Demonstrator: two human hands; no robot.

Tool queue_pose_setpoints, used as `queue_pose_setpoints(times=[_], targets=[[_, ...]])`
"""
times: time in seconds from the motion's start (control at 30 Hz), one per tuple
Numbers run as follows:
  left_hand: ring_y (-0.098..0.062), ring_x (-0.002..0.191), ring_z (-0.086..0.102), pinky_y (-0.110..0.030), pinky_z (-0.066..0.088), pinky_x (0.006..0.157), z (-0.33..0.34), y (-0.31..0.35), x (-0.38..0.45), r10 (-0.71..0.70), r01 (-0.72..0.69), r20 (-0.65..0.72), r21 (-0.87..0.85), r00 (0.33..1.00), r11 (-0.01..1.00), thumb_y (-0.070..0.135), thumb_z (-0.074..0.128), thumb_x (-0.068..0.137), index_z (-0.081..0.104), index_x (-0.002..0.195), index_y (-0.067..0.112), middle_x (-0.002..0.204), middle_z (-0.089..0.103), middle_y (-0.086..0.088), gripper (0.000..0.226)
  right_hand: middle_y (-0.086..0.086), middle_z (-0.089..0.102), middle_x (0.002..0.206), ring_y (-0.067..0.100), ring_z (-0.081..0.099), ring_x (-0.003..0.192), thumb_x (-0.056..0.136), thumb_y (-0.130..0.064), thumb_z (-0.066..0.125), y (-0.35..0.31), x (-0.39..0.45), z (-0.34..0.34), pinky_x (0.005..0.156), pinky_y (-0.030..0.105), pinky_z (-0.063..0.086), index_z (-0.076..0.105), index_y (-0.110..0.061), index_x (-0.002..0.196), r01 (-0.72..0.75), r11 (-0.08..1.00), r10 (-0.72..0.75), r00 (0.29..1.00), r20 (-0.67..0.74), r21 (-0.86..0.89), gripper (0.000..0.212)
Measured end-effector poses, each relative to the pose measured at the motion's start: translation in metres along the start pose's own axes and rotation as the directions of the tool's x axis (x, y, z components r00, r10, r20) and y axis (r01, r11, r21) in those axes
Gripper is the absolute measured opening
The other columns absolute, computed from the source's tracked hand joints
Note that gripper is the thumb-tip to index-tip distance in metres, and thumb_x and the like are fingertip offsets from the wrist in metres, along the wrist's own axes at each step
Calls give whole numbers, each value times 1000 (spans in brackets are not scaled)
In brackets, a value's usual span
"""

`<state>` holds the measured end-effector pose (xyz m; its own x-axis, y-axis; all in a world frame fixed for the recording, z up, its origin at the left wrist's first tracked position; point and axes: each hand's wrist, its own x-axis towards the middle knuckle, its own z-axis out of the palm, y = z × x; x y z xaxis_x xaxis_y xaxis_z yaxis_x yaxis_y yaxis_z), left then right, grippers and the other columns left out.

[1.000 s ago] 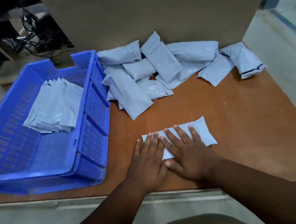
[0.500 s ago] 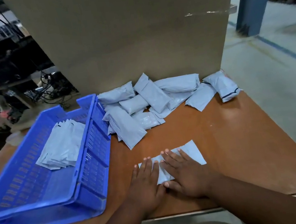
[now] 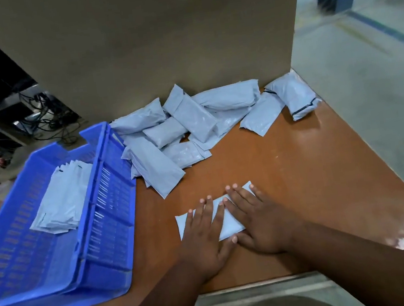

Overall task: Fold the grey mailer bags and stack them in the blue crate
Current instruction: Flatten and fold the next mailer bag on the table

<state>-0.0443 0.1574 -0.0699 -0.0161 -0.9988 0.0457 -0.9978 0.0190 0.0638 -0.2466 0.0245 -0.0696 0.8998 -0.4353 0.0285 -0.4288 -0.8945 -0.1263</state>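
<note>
A folded grey mailer bag (image 3: pixel 227 224) lies flat on the brown table near the front edge. My left hand (image 3: pixel 204 237) presses its left part with straight fingers. My right hand (image 3: pixel 258 220) lies flat on its right part, so only the middle and corners of the bag show. The blue crate (image 3: pixel 105 247) stands at the left and holds a stack of folded grey bags (image 3: pixel 65 199). A pile of several unfolded grey mailer bags (image 3: pixel 192 126) lies at the back of the table.
A tall cardboard sheet (image 3: pixel 155 43) stands upright behind the pile. The table (image 3: pixel 316 189) ends at the right with floor beyond it. Cables and dark equipment (image 3: pixel 36 110) sit past the crate at the back left.
The camera has tilted up and shifted. Both hands stay flat on the folded bag, and less of the bag's right end shows beyond my right hand.
</note>
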Motion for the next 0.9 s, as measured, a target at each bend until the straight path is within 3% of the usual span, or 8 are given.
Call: queue_pose_setpoints(times=[0.2,0.47,0.57,0.67,0.8,0.9], targets=[[-35,163,12,-60,29,124,8,-1,1,48,-59,-125,-78,991,995,54,53,106,23,164,-3,175,11,-20,86,19,5,176,31,1,164,101,-70,32,3,3,7,131,53,11,16,-6,167,18,998,-15,999,-35,61,94],[-37,162,17,-61,31,122,7,-4,2,96,-107,-138,-77,986,991,51,56,105,26,162,-6,174,15,-22,86,19,7,175,32,3,163,98,-75,28,3,7,2,131,52,10,16,-6,167,32,997,-32,999,-8,72,99],[-35,162,16,-62,32,122,3,-4,1,75,-86,-117,-90,990,992,55,55,105,24,164,-1,175,12,-18,87,18,9,176,32,5,163,97,-76,30,2,6,-4,130,55,12,18,-9,168,21,997,-22,1000,13,69,98],[-32,164,1,-67,20,125,-11,4,-5,-35,32,-60,-40,998,999,67,45,105,12,170,19,178,-4,-12,88,14,7,176,34,5,163,96,-80,27,-2,4,-10,128,64,7,13,-21,170,-5,999,3,999,38,42,96],[-33,164,-9,-68,9,126,-25,5,-35,-155,156,-43,29,987,987,81,36,99,4,170,36,177,-11,-10,90,8,-15,176,39,-11,162,90,-87,28,-9,4,-22,120,76,-7,1,-41,168,3,1000,-3,999,35,-14,95],[-28,163,-16,-64,9,127,-23,-10,-57,-177,175,29,77,984,982,85,29,97,-4,169,38,177,-17,-5,92,3,-27,174,33,-25,159,89,-85,31,-28,9,-29,121,73,-12,-5,-43,167,76,996,-75,997,26,-39,95]])
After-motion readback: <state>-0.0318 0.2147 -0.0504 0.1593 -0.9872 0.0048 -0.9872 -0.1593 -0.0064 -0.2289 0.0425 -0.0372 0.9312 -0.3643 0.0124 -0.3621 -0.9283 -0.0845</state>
